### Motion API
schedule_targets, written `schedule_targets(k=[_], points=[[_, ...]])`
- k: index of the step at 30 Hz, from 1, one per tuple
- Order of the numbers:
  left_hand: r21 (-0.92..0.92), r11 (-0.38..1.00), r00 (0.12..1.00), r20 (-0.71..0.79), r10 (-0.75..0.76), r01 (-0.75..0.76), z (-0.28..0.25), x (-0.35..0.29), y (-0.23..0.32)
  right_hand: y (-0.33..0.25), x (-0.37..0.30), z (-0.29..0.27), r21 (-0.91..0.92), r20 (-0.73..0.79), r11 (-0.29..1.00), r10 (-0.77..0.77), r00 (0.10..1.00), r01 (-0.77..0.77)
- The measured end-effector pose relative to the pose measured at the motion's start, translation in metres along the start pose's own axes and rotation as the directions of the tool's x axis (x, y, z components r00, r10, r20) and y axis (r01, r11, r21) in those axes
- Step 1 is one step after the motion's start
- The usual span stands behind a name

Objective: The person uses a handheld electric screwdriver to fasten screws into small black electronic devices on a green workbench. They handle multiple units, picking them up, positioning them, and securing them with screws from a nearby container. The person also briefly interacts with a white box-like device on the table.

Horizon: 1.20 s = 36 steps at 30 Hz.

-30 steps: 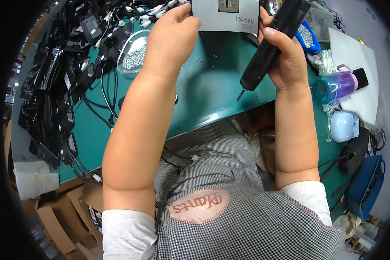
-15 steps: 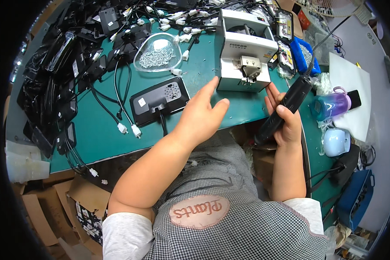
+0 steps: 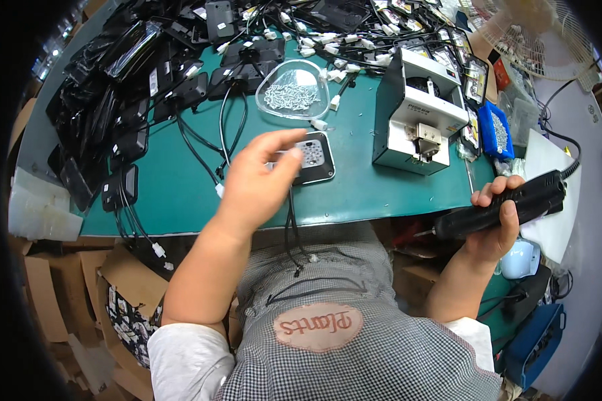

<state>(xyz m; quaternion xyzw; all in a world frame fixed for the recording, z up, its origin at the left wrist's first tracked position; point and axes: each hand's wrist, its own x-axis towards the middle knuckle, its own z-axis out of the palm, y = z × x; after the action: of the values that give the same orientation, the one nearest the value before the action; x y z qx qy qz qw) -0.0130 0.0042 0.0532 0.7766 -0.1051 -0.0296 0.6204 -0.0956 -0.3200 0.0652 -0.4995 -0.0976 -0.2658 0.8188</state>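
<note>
My left hand [image 3: 253, 180] hovers over the left part of a flat black device [image 3: 326, 167], thumb and fingers apart and nothing visible in them. The hand hides much of that device, whose grey panel with small holes shows beside my fingertips. Black cables [image 3: 290, 227] run from it over the table edge toward my lap. Out past the table's front edge, my right hand [image 3: 498, 217] grips a black electric screwdriver [image 3: 515, 208], its bit pointing left. A white and grey screw feeder [image 3: 424, 117] stands between my hands, farther back.
Behind the device sits a clear dish of small screws [image 3: 293, 97]. Black housings [image 3: 140, 123] and cables with white connectors [image 3: 341, 50] crowd the left and back. A blue tray [image 3: 495, 130] of screws, a light blue cup [image 3: 518, 259] and a fan [image 3: 538, 40] are at right.
My left hand has moved left from beside the screw feeder to above the black device. My right hand has carried the screwdriver right, away from the feeder, and tipped it nearer level. The view has shifted.
</note>
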Motion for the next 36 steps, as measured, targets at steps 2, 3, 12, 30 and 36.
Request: schedule_targets(k=[2,3,12,30,36], points=[[-0.028,0.999,0.998,-0.041,-0.039,0.038,-0.012,0.002,0.006,0.004,0.007,-0.004,0.017,0.002,0.999,0.033,0.999,-0.033],[-0.022,0.999,0.998,-0.061,-0.030,0.028,-0.016,0.005,0.008,0.009,0.011,-0.006,0.029,0.003,0.998,0.049,0.999,-0.049],[-0.066,0.998,0.998,-0.065,0.019,-0.023,-0.016,0.033,0.005,0.050,0.058,-0.044,-0.201,-0.427,0.883,0.310,0.850,-0.423],[0.038,0.998,0.997,0.062,0.054,-0.057,0.022,0.036,0.022,0.071,0.122,-0.042,-0.537,-0.160,0.838,0.007,0.987,-0.094],[-0.011,0.999,0.999,0.038,0.034,-0.033,0.011,0.015,0.027,0.065,0.180,-0.033,-0.510,-0.150,0.785,0.320,0.935,-0.351]])
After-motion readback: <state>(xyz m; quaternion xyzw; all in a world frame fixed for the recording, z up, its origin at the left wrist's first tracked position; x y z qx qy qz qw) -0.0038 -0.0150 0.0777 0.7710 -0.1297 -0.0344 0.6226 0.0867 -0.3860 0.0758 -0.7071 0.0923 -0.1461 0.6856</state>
